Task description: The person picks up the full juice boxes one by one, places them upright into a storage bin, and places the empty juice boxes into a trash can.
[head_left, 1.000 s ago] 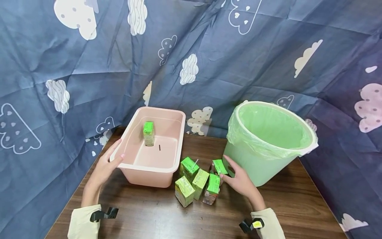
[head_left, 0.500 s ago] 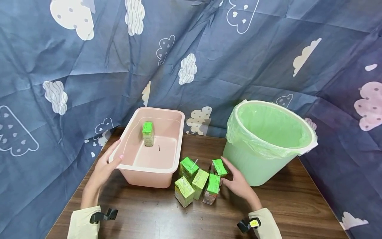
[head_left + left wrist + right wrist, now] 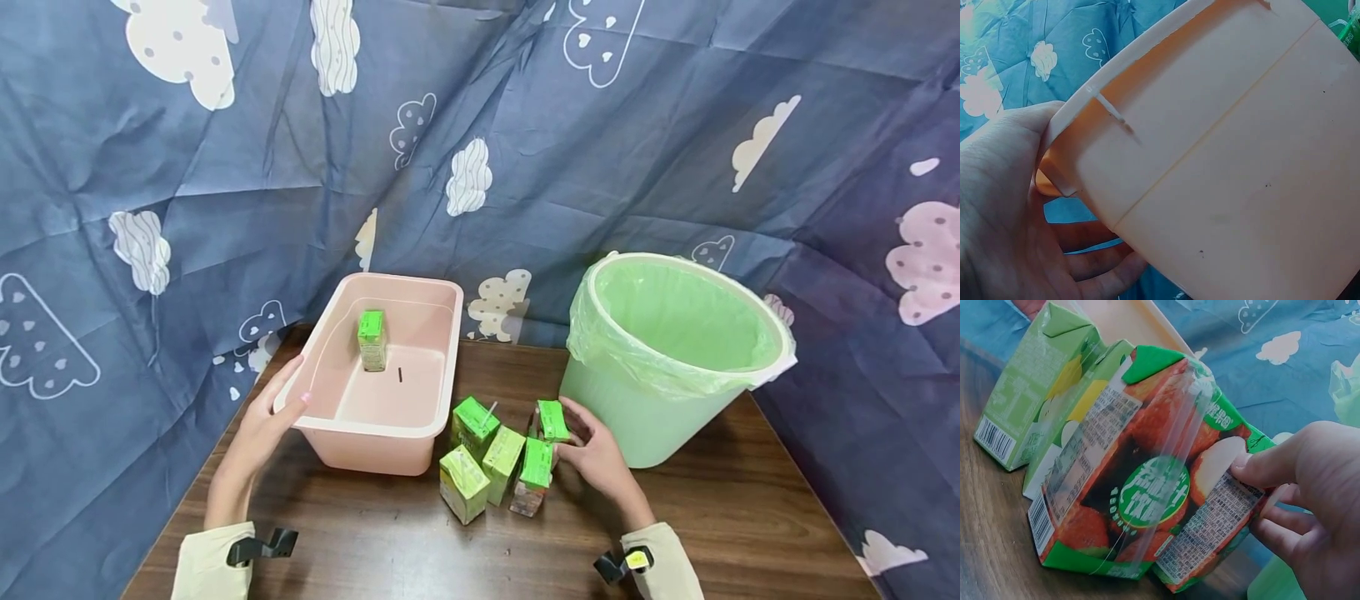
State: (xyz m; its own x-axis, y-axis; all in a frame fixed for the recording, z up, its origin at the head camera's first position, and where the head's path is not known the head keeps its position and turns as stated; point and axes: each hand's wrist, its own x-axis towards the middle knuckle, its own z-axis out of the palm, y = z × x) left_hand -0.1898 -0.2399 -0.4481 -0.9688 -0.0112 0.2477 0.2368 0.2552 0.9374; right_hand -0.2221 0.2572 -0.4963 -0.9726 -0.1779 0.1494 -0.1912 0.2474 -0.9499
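My left hand (image 3: pixel 258 429) holds the front left corner of a pink plastic tub (image 3: pixel 367 450); in the left wrist view the thumb lies over its rim and the fingers sit below. Inside the tub stands a green-topped juice box (image 3: pixel 372 343). At the right of a cluster, my right hand (image 3: pixel 600 458) pinches a juice box (image 3: pixel 1219 531) between thumb and fingers, the fingertips partly hidden behind it. A lychee-print juice box (image 3: pixel 1129 481) stands right in front. Two lighter green juice boxes and a green-topped one with a straw (image 3: pixel 472 421) stand to the left.
A green bin (image 3: pixel 622 417) with a plastic liner stands behind my right hand. A small dark stick (image 3: pixel 401 375) lies on the tub floor. A blue cloud-print cloth (image 3: pixel 420 208) hangs behind the brown wooden table (image 3: pixel 390 542).
My right hand's spread thumb and fingers have come together on the rear right juice box, which has shifted slightly. My left hand stays on the tub.
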